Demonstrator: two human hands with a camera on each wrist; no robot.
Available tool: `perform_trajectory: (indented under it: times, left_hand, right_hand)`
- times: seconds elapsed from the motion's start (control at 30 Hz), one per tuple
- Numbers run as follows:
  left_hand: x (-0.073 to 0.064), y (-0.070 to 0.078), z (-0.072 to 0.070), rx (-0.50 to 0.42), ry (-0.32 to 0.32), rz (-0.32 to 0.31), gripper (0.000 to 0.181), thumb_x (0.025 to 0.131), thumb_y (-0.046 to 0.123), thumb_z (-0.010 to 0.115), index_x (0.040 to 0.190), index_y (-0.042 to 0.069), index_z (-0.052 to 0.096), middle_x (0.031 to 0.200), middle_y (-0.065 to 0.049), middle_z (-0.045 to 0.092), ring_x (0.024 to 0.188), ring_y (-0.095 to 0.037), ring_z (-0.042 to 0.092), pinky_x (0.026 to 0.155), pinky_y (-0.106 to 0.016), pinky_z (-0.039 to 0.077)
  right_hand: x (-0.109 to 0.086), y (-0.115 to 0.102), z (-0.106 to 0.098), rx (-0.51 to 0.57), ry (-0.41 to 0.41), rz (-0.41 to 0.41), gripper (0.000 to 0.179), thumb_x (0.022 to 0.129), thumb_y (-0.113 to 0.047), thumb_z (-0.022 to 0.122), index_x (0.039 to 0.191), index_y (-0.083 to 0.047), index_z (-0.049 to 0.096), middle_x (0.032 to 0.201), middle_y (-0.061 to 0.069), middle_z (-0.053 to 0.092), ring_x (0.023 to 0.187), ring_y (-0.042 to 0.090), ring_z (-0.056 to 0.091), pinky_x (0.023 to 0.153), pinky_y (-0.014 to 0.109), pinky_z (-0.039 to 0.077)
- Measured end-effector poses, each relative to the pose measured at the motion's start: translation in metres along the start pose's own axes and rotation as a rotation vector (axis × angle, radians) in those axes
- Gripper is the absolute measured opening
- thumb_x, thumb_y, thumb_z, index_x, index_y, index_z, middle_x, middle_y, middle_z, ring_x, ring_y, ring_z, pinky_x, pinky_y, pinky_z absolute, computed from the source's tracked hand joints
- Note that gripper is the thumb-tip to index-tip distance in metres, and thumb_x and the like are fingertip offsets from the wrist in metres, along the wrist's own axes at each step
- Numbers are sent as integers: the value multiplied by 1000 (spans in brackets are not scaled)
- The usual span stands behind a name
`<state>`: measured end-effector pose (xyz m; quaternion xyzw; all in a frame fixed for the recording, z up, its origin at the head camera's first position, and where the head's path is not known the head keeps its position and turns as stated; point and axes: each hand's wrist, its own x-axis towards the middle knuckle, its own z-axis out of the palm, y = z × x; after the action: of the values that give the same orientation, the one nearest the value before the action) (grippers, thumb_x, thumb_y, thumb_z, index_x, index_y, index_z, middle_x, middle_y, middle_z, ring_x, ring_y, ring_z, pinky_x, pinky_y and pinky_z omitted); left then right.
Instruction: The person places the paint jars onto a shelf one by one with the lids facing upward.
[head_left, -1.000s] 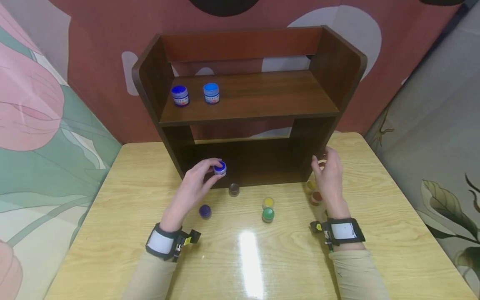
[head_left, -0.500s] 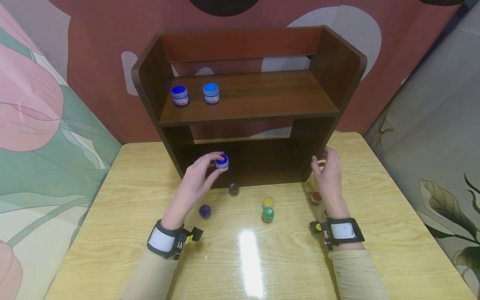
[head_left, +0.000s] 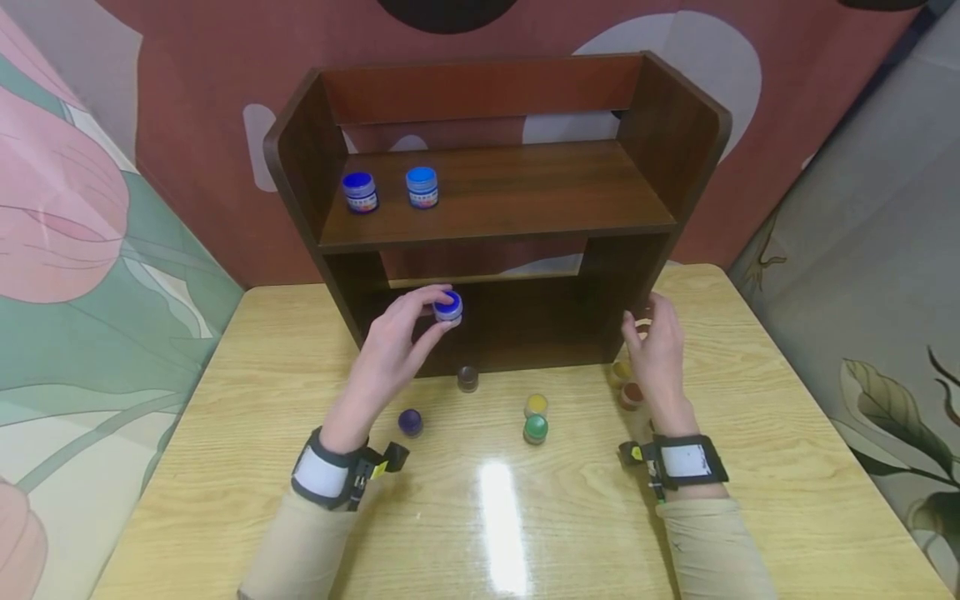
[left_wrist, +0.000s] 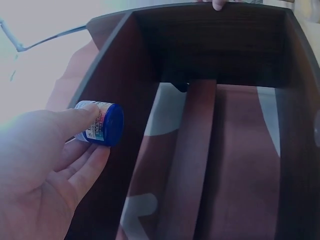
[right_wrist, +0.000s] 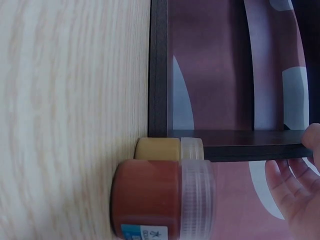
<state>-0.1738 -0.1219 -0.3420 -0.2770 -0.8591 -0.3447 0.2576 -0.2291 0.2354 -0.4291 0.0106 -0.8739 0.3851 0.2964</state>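
Observation:
My left hand (head_left: 386,346) pinches a small paint jar (head_left: 448,307) with a blue lid between thumb and fingers. It is raised before the lower opening of a dark brown wooden shelf (head_left: 517,196). In the left wrist view, the jar's printed label and blue lid (left_wrist: 114,125) show, tilted sideways. My right hand (head_left: 658,358) grips the front edge of the shelf's right side panel, thumb (right_wrist: 311,139) on the inner face and fingers outside. Two jars, dark blue (head_left: 361,193) and light blue (head_left: 422,188), stand on the upper board at left.
On the wooden table (head_left: 225,467) stand a purple jar (head_left: 410,423), a dark brown jar (head_left: 468,380), a yellow jar (head_left: 536,406) and a green jar (head_left: 536,430). Beside the right hand are an ochre jar (right_wrist: 159,149) and a red-brown jar (right_wrist: 147,195). Patterned cloth hangs behind.
My left hand has lifted the blue-lidded paint jar higher and slightly to the right, toward the shelf. My right hand stays at the side panel.

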Motion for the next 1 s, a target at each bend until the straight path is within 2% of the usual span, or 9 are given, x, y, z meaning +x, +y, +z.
perform_trajectory:
  times: [0.1, 0.2, 0.27, 0.37, 0.8, 1.0]
  left_hand:
    - [5, 4, -4, 2, 1, 17, 38, 90, 12, 73, 125, 5, 59, 131, -10, 65, 119, -22, 64, 100, -35, 55]
    - [10, 7, -7, 5, 13, 37, 38, 89, 10, 73, 124, 5, 59, 131, -10, 65, 119, -22, 63, 100, -36, 55]
    - [13, 9, -9, 9, 23, 49, 37, 89, 10, 73, 123, 4, 59, 131, -11, 65, 119, -23, 63, 100, -36, 55]
    - [17, 11, -12, 15, 34, 61, 37, 89, 10, 73, 123, 4, 60, 132, -11, 64, 120, -23, 62, 102, -38, 53]
    - [29, 20, -16, 13, 53, 108, 35, 91, 11, 71, 123, 4, 60, 134, -11, 63, 124, -23, 60, 109, -38, 48]
    - [33, 23, -16, 2, 84, 132, 34, 90, 10, 71, 122, 3, 60, 134, -11, 64, 121, -23, 61, 104, -35, 52]
  right_hand:
    - [0, 0, 0, -3, 0, 2, 33, 98, -13, 60, 127, 2, 53, 116, 21, 61, 102, 32, 62, 77, 33, 55]
    - [0, 0, 0, 10, 0, -2, 32, 98, -11, 60, 126, 3, 53, 115, 22, 61, 101, 33, 62, 77, 39, 57]
    - [0, 1, 0, 20, 1, -7, 32, 98, -11, 60, 126, 4, 53, 115, 23, 60, 101, 35, 62, 78, 48, 57]
    - [0, 1, 1, 24, 0, -8, 33, 98, -10, 60, 126, 4, 53, 115, 23, 60, 101, 35, 61, 78, 51, 58]
    - [0, 0, 0, 7, -2, -2, 33, 98, -11, 59, 127, 4, 53, 116, 23, 60, 102, 34, 62, 78, 49, 56]
    - [0, 0, 0, 16, -10, 9, 34, 99, -12, 59, 128, 3, 52, 117, 24, 59, 103, 36, 60, 81, 52, 57]
